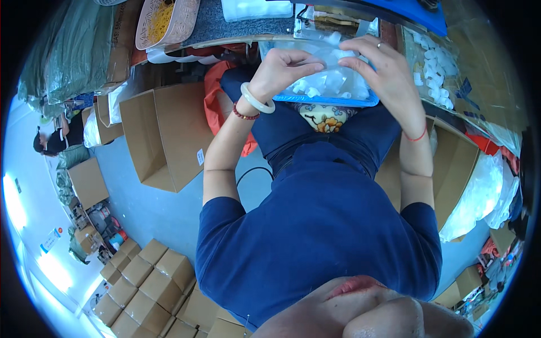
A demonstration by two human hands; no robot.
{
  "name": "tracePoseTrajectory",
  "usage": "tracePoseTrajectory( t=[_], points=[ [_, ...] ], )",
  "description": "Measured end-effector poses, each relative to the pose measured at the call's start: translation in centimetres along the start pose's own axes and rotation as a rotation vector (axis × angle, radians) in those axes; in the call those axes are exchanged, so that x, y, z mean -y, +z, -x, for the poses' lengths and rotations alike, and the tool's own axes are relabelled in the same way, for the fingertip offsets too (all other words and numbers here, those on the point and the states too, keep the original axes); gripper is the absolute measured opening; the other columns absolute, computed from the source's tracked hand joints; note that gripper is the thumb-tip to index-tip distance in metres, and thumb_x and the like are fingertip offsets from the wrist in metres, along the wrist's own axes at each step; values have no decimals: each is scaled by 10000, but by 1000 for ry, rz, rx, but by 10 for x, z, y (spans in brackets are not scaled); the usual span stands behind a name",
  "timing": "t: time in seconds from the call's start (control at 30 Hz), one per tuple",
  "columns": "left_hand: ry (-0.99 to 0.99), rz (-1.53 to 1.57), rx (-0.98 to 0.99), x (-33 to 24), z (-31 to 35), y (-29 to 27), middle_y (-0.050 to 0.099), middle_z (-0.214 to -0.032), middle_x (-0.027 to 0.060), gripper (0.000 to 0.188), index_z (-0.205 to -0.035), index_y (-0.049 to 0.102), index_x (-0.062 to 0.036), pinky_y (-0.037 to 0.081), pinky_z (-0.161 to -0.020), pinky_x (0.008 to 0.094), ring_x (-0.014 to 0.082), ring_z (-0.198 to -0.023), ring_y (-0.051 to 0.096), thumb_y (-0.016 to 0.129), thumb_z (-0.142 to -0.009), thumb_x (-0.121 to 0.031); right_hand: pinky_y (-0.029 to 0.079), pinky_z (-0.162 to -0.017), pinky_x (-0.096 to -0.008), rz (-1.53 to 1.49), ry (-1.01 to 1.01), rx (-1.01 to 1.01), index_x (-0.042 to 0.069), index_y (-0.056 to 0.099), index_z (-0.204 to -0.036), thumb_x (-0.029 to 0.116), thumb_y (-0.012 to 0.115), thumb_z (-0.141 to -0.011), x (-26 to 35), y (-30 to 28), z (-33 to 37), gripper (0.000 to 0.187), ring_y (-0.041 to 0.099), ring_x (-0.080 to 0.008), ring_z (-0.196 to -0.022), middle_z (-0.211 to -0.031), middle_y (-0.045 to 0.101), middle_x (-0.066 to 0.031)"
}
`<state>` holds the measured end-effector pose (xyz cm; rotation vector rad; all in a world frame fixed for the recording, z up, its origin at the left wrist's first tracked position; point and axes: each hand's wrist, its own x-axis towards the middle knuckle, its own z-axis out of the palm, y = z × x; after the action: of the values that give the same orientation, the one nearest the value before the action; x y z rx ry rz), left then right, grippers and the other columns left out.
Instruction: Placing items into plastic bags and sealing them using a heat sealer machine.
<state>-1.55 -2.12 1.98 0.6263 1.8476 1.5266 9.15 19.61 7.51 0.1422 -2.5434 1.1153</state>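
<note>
Above a blue tray [360,103] at my lap, my left hand [279,73] is closed, thumb and forefinger pinching the edge of a clear plastic bag [322,53]. Opposite it, my right hand [386,70] curls its thumb and fingers around a small white plastic piece [345,54] at the bag's other side. Whether that piece sits inside the bag's mouth I cannot tell. Inside the tray lie several loose white plastic pieces [313,91] and more clear film. A pale bangle and a red beaded bracelet circle my left wrist; a red string is on the right one.
White pieces [434,70] are heaped on the bench to the right. A pale basket [189,25] of yellow bands stands at the back left. Open cardboard boxes [189,124] flank my legs. Stacked cartons [149,293] are lower left; another person [59,138] is far left.
</note>
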Motion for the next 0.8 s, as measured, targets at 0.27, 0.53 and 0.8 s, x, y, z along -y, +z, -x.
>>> tracePoseTrajectory(
  t=[0.27,0.53,0.8],
  points=[
    [-265,604,235,34,-45,18,701,-1051,182,293,-1142,636,85,598,-792,343,283,-970,702,626,-944,-131,515,-794,-379,404,229,28,81,627,-1178,265,624,-921,-22,-12,-7,316,658,-322,-951,-1069,689,-104],
    [-214,582,139,45,-71,20,678,-1126,161,340,-1190,618,65,568,-867,344,259,-1024,679,636,-943,-166,491,-865,-434,965,566,251,127,632,-1187,204,578,-928,-104,-41,68,275,587,-365,-1047,-1156,637,-126],
    [518,-1009,-525,60,-90,-63,685,-1065,157,362,-1166,639,-44,487,-862,433,306,-987,654,679,-884,-267,473,-881,-442,833,350,-236,113,667,-1139,243,650,-895,-144,-25,53,277,590,-351,-1005,-1105,650,-162]
  ],
)
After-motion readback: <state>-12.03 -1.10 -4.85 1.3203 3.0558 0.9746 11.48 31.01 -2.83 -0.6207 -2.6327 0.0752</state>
